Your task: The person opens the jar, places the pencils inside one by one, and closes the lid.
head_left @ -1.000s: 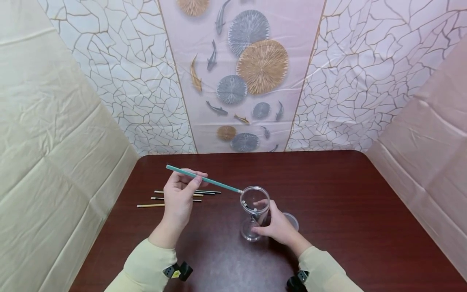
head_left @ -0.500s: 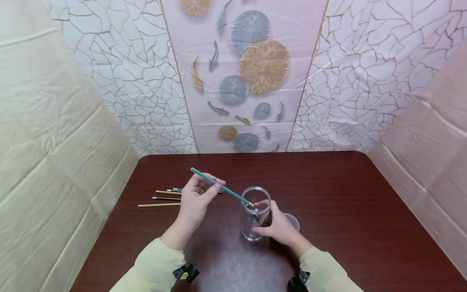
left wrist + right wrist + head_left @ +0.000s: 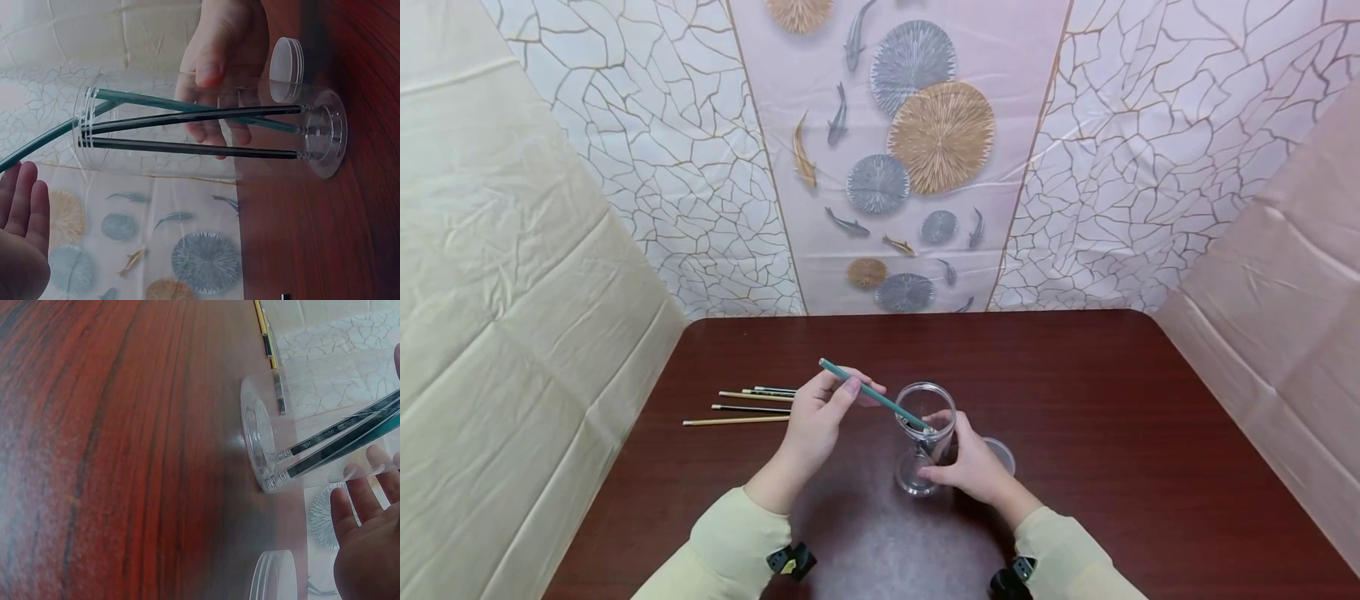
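Note:
A teal pencil [image 3: 874, 394] slants from my left hand [image 3: 814, 418], pinched between thumb and fingers. Its lower end, with an eraser, reaches into the mouth of a tall clear plastic jar [image 3: 907, 477]. My right hand [image 3: 976, 472] holds the jar from the right side, thumb in front, and the jar stands upright on the table. Through the wall, in the left wrist view, two black pencils [image 3: 206, 148] and another teal pencil [image 3: 147, 100] lean inside, eraser ends down. The right wrist view shows fingers [image 3: 365, 499] of the right hand against the jar.
Several yellow and black pencils [image 3: 737, 422] lie on the dark red-brown table [image 3: 1112, 417], left of the left hand and partly covered by it. A clear round lid [image 3: 1002, 455] sits just right of the jar, partly behind the right hand. Patterned cloth [image 3: 880, 250] hangs behind the table.
My left hand has moved right and slightly nearer, bringing the teal pencil's lower end from the jar's rim to inside its mouth. The right hand and jar have stayed in place.

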Demonstrator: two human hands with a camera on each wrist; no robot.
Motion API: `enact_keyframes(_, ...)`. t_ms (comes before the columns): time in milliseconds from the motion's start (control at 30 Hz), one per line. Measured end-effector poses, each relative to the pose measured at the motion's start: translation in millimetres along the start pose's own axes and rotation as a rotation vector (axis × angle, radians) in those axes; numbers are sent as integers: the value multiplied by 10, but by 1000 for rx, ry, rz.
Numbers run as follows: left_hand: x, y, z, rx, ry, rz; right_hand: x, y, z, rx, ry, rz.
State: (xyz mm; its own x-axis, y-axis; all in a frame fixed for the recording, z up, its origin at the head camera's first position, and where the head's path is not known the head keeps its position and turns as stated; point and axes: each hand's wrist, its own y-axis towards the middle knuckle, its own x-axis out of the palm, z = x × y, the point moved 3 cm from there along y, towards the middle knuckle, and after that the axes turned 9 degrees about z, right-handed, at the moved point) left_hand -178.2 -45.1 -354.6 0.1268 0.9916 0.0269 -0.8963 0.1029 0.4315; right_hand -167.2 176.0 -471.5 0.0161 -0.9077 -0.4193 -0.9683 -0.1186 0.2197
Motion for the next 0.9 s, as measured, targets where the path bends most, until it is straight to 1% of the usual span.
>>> enact_keyframes(100,35,-9,-10,6,9,-20,-25,-22,-129,12,-2,-10)
enact_keyframes(200,64,-11,-34,-5,-13,-47,-55,-50,-284,15,-4,-19)
enact_keyframes(300,88,-12,-53,-21,-33,-62,-43,-32,-176,16,-4,-9)
enact_keyframes(433,111,-7,-61,-35,-22,-41,-3,7,39,15,-4,6)
enact_keyframes(533,126,6,-58,-36,6,-11,-21,-7,-80,12,-9,3)
enact_keyframes(600,143,15,-61,-35,8,-1,-40,-22,-192,2,-11,2)
enact_keyframes(667,164,23,-66,-28,-12,-5,-57,-36,-284,-6,-11,4)
enact_keyframes(733,182,25,-73,-10,-43,-7,-63,-44,-323,-22,-16,7)
enact_keyframes(800,196,25,-78,19,-88,-3,-50,-38,-266,-16,-20,12)
enact_keyframes(900,198,18,-76,87,-98,31,-21,-20,-113,-8,-28,17)
